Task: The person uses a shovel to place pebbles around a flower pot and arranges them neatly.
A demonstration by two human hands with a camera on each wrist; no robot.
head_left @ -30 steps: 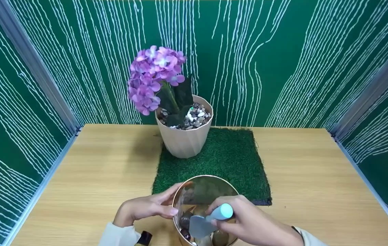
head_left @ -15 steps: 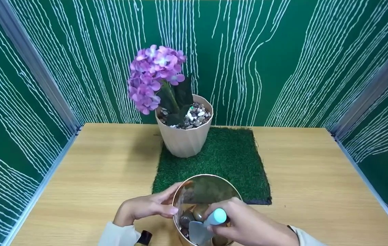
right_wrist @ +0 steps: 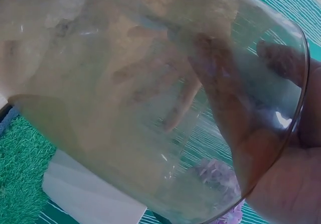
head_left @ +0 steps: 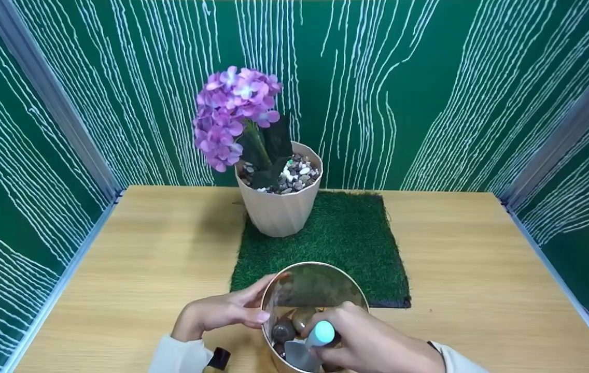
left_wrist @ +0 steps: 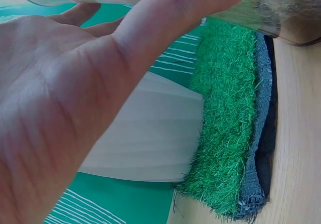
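Observation:
A clear amber-tinted glass vase (head_left: 320, 285) stands at the front edge of my view, with several large brown and dark stones (head_left: 284, 329) in its bottom. My left hand (head_left: 222, 313) holds it by the left side, thumb towards me and fingers around the far side. In the left wrist view the thumb lies against the glass (left_wrist: 281, 8). My right hand (head_left: 377, 339) reaches inside the vase and grips a small trowel with a mint-green handle (head_left: 321, 332). Its greyish blade (head_left: 298, 355) is down among the stones. Through the glass wall (right_wrist: 100, 93), the right wrist view shows fingers dimly.
Behind the vase lies a square of artificial turf (head_left: 346, 248) on the wooden table (head_left: 170, 248). A pale fluted pot (head_left: 279, 215) with purple flowers (head_left: 237, 114) and pebbles stands on its back left part. Green patterned panels (head_left: 356, 93) enclose the table's back and sides.
The right hand and trowel have moved slightly left and lower into the vase, the handle tilting more upright. The left hand and vase have stayed nearly still.

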